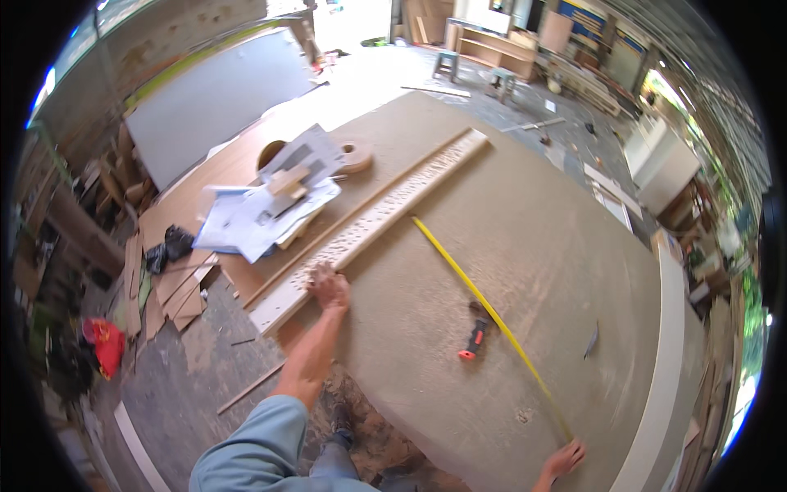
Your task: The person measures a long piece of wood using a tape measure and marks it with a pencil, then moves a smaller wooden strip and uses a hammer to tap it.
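My left hand [329, 289] is closed over the near edge of a long pale board [361, 238], close to its lower left end. Dark holes or flecks are scattered along the board's upper face. A yellow tape measure [484, 305] stretches across the brown sheet tabletop [393, 328], from beside the board toward me at the lower right. There my right hand [564, 459] pinches the tape's near end; whether the case is in that hand is hidden. Between the hands, left of the tape, lies a black and red handled tool [474, 336].
Papers [258, 213] and a roll of edging strip [354, 157] lie beyond the board. A dark slim pointed tool [591, 340] rests on the right side. A long white strip [662, 369] runs along the right edge. Wood offcuts [176, 295] cover the floor at left.
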A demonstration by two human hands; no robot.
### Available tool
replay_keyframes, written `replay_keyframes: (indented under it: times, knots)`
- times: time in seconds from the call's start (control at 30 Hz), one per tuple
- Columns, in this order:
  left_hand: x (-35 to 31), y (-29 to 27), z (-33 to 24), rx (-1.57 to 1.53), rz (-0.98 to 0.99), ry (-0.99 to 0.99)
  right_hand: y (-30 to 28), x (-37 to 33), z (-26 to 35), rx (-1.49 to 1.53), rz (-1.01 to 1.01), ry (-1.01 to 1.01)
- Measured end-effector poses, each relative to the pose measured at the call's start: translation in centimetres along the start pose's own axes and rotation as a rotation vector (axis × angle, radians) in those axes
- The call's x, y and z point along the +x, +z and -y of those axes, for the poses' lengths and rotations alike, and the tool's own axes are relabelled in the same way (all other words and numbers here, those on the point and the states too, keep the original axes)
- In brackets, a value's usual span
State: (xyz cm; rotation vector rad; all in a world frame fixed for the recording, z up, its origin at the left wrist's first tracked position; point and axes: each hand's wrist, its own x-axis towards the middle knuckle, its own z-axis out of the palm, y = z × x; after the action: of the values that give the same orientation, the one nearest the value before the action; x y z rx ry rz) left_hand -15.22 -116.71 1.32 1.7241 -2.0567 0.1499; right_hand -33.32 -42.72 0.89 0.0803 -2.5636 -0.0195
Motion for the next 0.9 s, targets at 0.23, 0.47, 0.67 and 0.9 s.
replay_keyframes:
  times: [0.23, 0.47, 0.67, 0.9]
  knots:
    - [0.3, -4.0, 0.3, -0.418, 0.392, -0.048, -11.3, -10.3, 0.4, -0.433, 0.463, 0.046]
    - [-0.3, -9.8, 3.6, -0.726, 0.182, -0.033, -14.2, -13.7, 0.6, -0.202, 0.434, 0.315]
    - [-2.7, -11.4, 6.4, -0.572, 0.211, -0.001, -11.6, -6.8, -0.5, -0.033, 0.450, 0.229]
    - [-4.8, -10.5, -0.4, -0.631, 0.304, 0.290, -4.2, 7.2, -3.1, 0.013, 0.456, 0.106]
